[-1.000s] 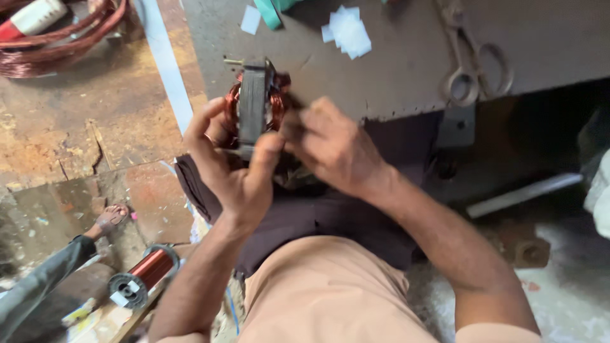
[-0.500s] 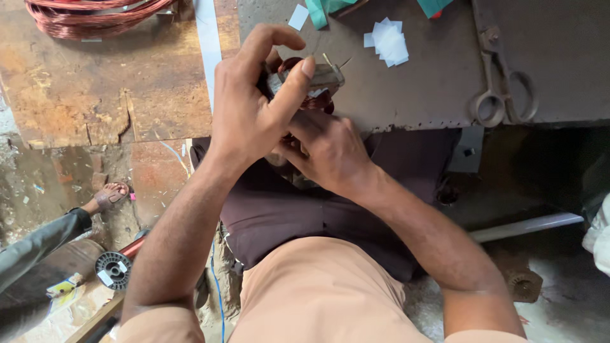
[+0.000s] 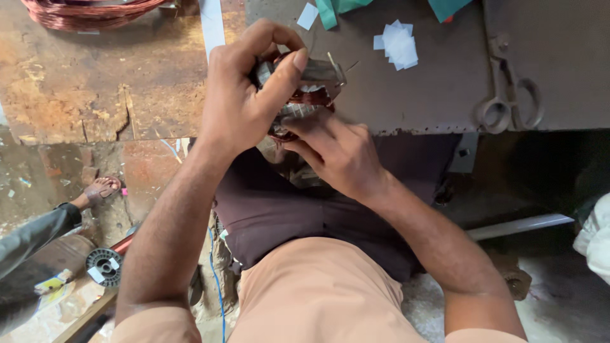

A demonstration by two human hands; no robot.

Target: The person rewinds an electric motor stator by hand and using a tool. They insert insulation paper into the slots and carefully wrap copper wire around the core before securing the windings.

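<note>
Grey metal surface [image 3: 413, 95] at 12 o'clock; scissors [image 3: 508, 101] at 2 o'clock on it, well apart. Motor stator [image 3: 305, 89], copper windings, is held over the surface's near edge, long axis roughly 9-to-3. Left hand [image 3: 244, 95] grip clamped on it from 9 o'clock, nearer. Right hand [image 3: 337, 152] fingertips touch its underside at 6 o'clock, not closed around it.

Up past the hands on the grey metal bench [image 3: 413, 101] there's a pair of scissors [image 3: 508, 95] off to the right, plus some white paper scraps [image 3: 396, 43]. Copper wire coil [image 3: 82, 11] sits far upper left. Wire spool [image 3: 105, 267] and someone's sandalled foot [image 3: 100, 189] lower left.
</note>
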